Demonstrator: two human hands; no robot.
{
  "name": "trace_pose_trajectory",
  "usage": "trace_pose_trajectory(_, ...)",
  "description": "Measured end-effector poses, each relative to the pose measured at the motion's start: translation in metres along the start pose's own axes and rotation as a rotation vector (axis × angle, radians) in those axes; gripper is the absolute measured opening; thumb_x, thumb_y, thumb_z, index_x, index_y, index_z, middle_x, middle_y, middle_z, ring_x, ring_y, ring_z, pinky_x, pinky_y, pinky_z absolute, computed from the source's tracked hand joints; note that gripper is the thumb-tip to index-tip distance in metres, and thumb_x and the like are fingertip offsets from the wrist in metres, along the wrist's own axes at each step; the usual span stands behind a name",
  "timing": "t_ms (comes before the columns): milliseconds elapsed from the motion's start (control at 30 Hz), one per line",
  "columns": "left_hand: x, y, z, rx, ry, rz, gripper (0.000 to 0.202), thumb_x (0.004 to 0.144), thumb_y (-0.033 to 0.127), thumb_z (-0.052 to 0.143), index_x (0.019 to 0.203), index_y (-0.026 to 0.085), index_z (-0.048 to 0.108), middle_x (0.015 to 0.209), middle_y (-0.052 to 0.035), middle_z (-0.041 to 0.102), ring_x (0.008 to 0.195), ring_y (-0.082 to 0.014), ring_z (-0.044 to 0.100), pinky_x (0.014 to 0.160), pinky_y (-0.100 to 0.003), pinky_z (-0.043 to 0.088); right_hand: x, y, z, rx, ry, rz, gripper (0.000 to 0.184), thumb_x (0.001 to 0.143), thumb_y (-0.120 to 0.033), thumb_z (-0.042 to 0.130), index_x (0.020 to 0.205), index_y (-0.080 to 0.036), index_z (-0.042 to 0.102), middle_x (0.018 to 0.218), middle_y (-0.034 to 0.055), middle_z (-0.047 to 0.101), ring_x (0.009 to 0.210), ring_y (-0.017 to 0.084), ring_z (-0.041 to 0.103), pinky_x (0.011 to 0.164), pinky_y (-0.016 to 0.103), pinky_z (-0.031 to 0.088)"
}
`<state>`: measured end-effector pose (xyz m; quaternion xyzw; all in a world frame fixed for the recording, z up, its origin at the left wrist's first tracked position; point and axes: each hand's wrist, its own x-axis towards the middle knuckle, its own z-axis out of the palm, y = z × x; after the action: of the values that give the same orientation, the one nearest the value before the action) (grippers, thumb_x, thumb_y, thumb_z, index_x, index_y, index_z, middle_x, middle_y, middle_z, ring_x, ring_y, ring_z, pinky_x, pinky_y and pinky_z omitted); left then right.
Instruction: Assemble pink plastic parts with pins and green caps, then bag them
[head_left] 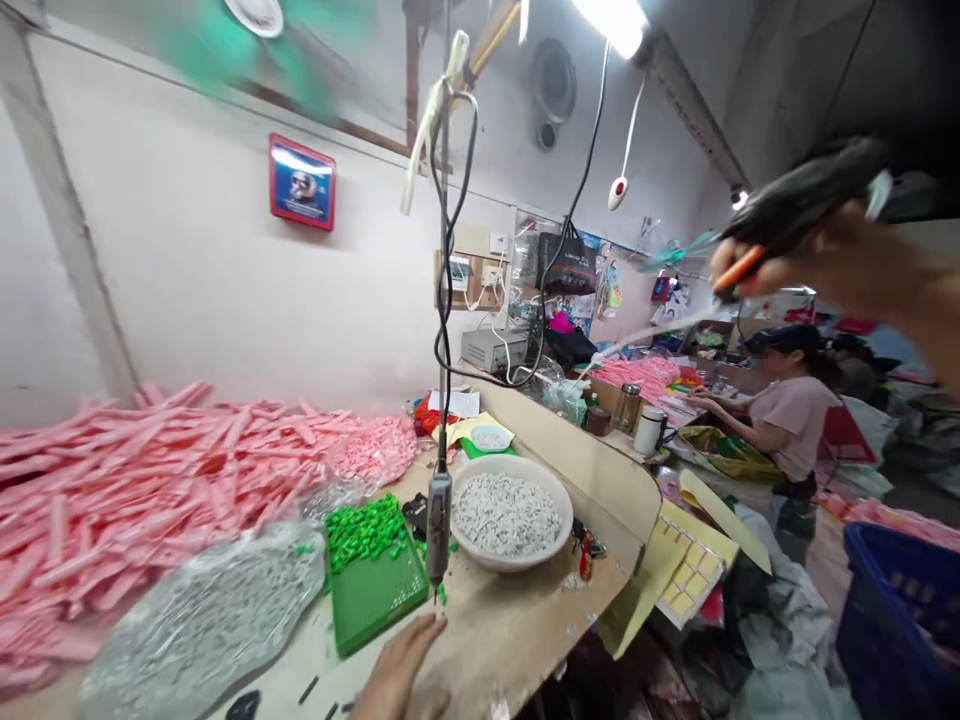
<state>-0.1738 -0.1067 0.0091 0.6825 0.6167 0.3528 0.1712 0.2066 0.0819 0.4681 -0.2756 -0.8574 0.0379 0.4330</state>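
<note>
the left hand (397, 668) lies low at the bottom centre of the frame, palm down, fingers together and stretched flat. the right hand (787, 268) is raised at the upper right, blurred, fingers curled closed, forearm running off the right edge.

bright, even indoor light. main source: lamp (611, 20) top centre, blown out to white. pale wall (187, 290) evenly lit, shadows soft and faint. mild sheen on bag (202, 620). heavy motion blur on fan (255, 40) top left, also on right hand (817, 262) and tool (802, 200). bowl (510, 515) at centre sharp. wide-angle bending at edges, uprights near left edge leaning. far right background soft; lower right corner darker.
</note>
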Motion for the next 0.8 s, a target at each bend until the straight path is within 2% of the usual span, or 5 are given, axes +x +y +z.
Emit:
trace_pose_trajectory(100,-0.011,0.021,-0.042,-0.289,0.016,-0.153,0.047,0.084,0.046,0.061,0.127,0.027,0.063,0.134,-0.0098,0.061,0.125,-0.0281,0.055,0.107,-0.044,0.043,-0.067,-0.007,0.071,0.373,-0.293,0.26,0.027,0.062,-0.03,0.078,0.085,-0.018,0.069,0.079,0.0053,0.069,0.069,0.019,0.062,0.061,0.032,0.049)
trace_pose_trajectory(200,-0.026,0.041,-0.068,-0.636,-0.007,-0.301,0.051,0.08,0.051,0.067,0.12,0.02,0.065,0.127,-0.0144,0.064,0.117,-0.0289,0.06,0.1,-0.044,0.049,-0.132,-0.026,0.175,0.745,-0.586,0.429,0.017,0.068,-0.026,0.065,0.082,-0.016,0.066,0.07,0.0059,0.067,0.065,0.018,0.06,0.054,0.028,0.045)
trace_pose_trajectory(433,-0.077,0.024,-0.071,-1.059,0.355,-0.656,0.051,0.079,0.046,0.072,0.117,0.015,0.061,0.127,-0.0185,0.062,0.105,-0.0249,0.066,0.094,-0.04,0.051,-0.214,-0.089,0.381,1.455,-0.748,0.773,0.035,0.076,-0.048,0.073,0.081,-0.018,0.056,0.044,-0.0103,0.035,0.037,0.006,0.029,0.038,0.019,0.027)
trace_pose_trajectory(600,-0.096,0.011,-0.066,-1.103,0.491,-0.725,0.046,0.081,0.041,0.071,0.117,0.014,0.061,0.124,-0.0177,0.063,0.1,-0.0221,0.067,0.094,-0.039,0.051,-0.22,-0.114,0.447,1.337,-0.658,0.75,0.04,0.079,-0.053,0.07,0.069,-0.018,0.053,0.043,-0.0086,0.037,0.036,0.007,0.033,0.038,0.022,0.031)
trace_pose_trajectory(800,-0.088,0.002,-0.073,-1.081,0.565,-0.74,0.045,0.076,0.038,0.076,0.113,0.013,0.064,0.119,-0.016,0.066,0.093,-0.02,0.067,0.089,-0.037,0.053,-0.217,-0.109,0.46,1.294,-0.727,0.795,0.034,0.07,-0.042,0.08,0.09,-0.018,0.068,0.084,0.0049,0.066,0.07,0.017,0.063,0.053,0.027,0.051)
